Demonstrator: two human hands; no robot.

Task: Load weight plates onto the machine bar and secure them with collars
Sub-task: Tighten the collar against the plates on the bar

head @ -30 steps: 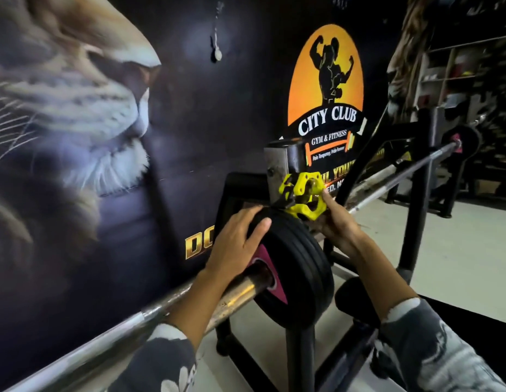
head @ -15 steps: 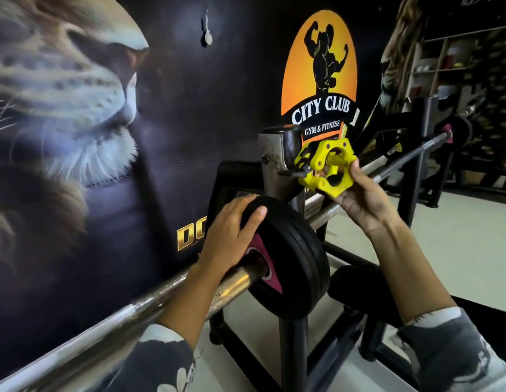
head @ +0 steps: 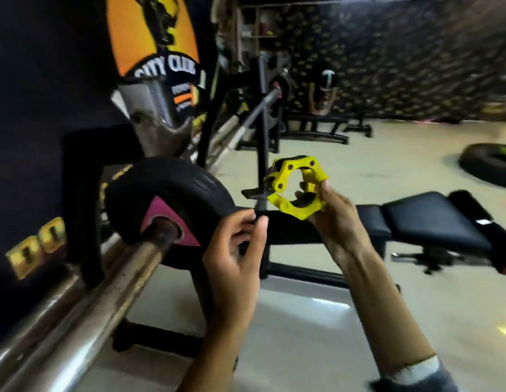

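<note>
Right hand (head: 335, 219) grips collar (head: 295, 188) (raised); left hand (head: 234, 247) empty.

The bar (head: 84, 301) is bare metal, polished and shiny near the camera, duller and brownish where it enters the plate (head: 172, 205). The plate looks like matt black rubber with ribbed grooves around its rim and a smooth pink panel at the hub. The collar (head: 295, 188) in the right hand (head: 335, 222) is bright yellow moulded plastic, smooth, with dark inner pads and a black lever. The rack cradle (head: 158, 123) behind the plate is worn grey steel. The bench (head: 424, 222) at right has black padded upholstery with a faint sheen. The floor (head: 316, 321) is pale, smooth and glossy.
</note>
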